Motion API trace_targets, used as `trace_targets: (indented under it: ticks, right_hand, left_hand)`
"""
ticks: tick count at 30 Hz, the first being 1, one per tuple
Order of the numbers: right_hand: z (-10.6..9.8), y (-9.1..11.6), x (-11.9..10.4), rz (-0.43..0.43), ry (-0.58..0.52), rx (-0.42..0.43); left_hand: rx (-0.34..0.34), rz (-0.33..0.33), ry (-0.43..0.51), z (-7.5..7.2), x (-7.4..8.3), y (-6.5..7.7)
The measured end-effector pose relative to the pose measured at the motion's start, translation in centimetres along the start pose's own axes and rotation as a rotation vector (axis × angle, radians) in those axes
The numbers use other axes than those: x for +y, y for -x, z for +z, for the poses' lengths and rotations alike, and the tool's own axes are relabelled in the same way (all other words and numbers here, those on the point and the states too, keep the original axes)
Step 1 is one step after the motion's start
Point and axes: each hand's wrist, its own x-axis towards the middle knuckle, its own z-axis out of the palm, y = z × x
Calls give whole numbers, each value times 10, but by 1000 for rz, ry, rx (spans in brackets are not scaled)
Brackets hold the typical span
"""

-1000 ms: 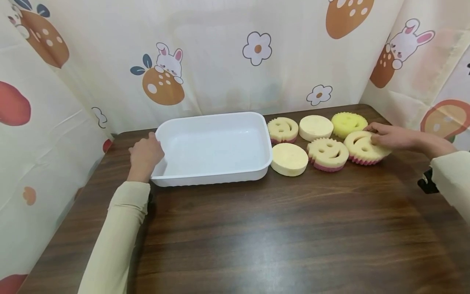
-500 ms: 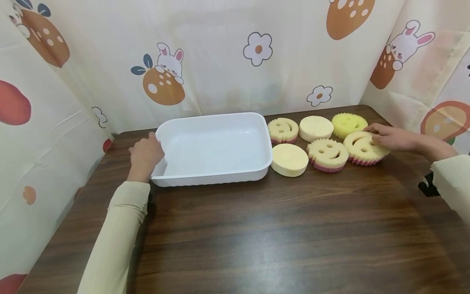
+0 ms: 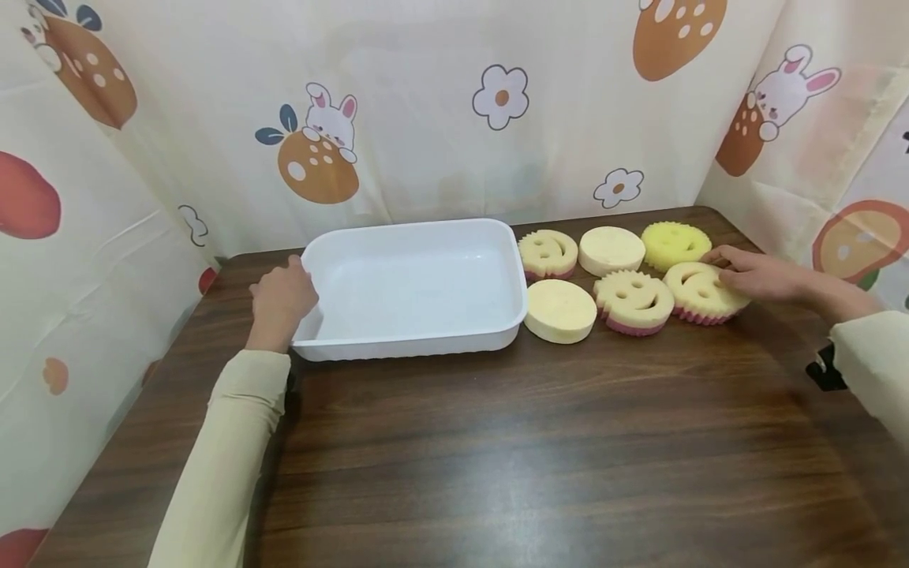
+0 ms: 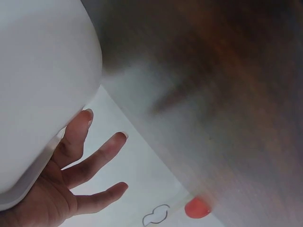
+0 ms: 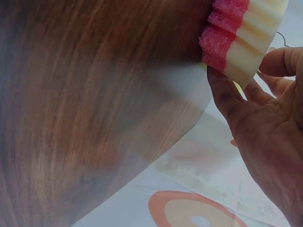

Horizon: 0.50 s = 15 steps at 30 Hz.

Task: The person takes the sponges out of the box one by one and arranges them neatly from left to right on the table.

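A white plastic tray (image 3: pixel 412 296) lies on the table. My left hand (image 3: pixel 284 300) grips its left rim; in the left wrist view, fingers (image 4: pixel 97 161) spread along the outside of the tray wall (image 4: pixel 42 85). At the far right, my right hand (image 3: pixel 763 274) holds the edge of a round smiley sponge (image 3: pixel 703 293) with a cream top and pink scalloped base. In the right wrist view, thumb and fingers lie around the sponge's side (image 5: pixel 244 40). Beside it sit another smiley sponge (image 3: pixel 634 302) and a yellow smiley sponge (image 3: pixel 675 244).
Two plain cream discs (image 3: pixel 561 312) and one more smiley sponge (image 3: pixel 548 254) stand near the tray's right side. A dark wood table (image 3: pixel 497 457) spreads in front. Printed curtains (image 3: pixel 426 118) hang behind and at both sides.
The view shifts very slightly. My right hand stays at the smiley sponge, which barely shifts left; my left hand and the tray keep their places.
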Motion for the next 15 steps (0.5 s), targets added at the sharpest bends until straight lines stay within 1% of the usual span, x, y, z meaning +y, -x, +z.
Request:
trace_targets:
  ticks: [3, 9, 15]
  right_hand:
    - [1, 0, 1, 14, -2, -2]
    - [0, -1, 2, 11, -5, 4]
    - [0, -1, 1, -29, -18, 37]
  left_hand:
    - [-1, 0, 6, 0, 1, 0]
    - [0, -1, 15, 1, -1, -2]
    - [-18, -8, 16, 2, 0, -3]
